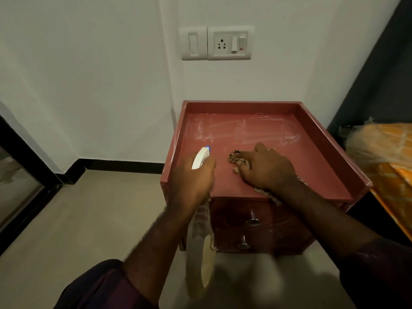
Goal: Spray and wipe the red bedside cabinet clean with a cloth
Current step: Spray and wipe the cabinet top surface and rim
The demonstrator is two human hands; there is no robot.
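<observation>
— What's over on the left?

— The left hand (191,181) has its fingers (208,165) curled tight round the neck of the spray bottle (200,160). The white nozzle points over the near left corner of the red bedside cabinet (323,166), and the bottle's body hangs down in front of it.

— And the cabinet itself?

— It stands against the white wall, below the switch panel (217,43). Pale streaks (245,130) smear the back of its rimmed top. Two metal knobs (252,219) show on the front.

— Where's the cloth?

— The cloth (235,156) lies on the top near the front edge, under the right hand (265,168). That hand lies spread flat, pressing down on it and gripping nothing. A bit of cloth hangs over the front edge by the wrist.

— Further right?

— A bed with an orange cover (383,152), just beside the cabinet.
</observation>
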